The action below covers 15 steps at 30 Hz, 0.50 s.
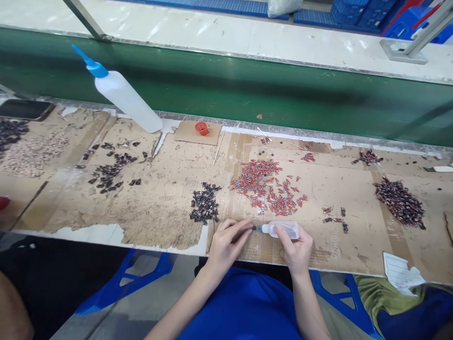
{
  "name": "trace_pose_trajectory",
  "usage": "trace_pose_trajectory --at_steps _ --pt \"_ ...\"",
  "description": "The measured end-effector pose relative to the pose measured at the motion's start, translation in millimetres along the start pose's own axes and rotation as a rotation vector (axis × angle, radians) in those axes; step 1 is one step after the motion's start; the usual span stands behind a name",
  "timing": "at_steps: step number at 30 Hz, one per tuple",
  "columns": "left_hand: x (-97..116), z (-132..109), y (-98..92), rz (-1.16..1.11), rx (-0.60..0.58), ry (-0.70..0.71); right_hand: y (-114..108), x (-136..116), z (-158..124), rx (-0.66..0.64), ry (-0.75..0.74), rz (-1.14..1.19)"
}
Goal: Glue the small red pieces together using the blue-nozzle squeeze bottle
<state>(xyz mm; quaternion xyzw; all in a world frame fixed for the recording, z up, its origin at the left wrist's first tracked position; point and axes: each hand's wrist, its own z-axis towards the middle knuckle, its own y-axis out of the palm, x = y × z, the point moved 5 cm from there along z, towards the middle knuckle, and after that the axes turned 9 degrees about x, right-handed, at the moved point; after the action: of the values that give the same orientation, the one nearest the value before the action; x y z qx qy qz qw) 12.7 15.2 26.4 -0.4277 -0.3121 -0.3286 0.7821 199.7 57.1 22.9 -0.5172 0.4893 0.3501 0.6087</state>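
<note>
My left hand (228, 242) pinches a small black part (254, 227) between thumb and fingertips, low over the cardboard near the table's front edge. In my right hand (299, 248) lies a small clear squeeze bottle (285, 229), held sideways. Its blue nozzle tip (259, 228) points left and meets, or nearly meets, the black part. Just beyond my hands spreads a pile of small red parts (256, 177). A pile of black parts (205, 203) sits to the left of it. Several finished-looking black-and-red pieces (338, 219) lie loose to the right.
A large white bottle with a blue nozzle (123, 97) stands tilted-looking at the back left. Near it is a small orange cup (201, 128) on cardboard. More dark parts (399, 202) are heaped at right. A green conveyor belt (247, 99) runs behind. People sit on both sides.
</note>
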Motion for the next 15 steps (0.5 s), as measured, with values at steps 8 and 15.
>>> trace_pose_trajectory --at_steps 8,15 --pt "-2.5 -0.9 0.3 -0.004 -0.009 -0.036 -4.2 -1.3 0.4 0.093 0.024 0.032" --pt "-2.6 -1.0 0.3 -0.02 0.006 -0.012 -1.9 4.2 0.4 0.02 0.019 0.037"
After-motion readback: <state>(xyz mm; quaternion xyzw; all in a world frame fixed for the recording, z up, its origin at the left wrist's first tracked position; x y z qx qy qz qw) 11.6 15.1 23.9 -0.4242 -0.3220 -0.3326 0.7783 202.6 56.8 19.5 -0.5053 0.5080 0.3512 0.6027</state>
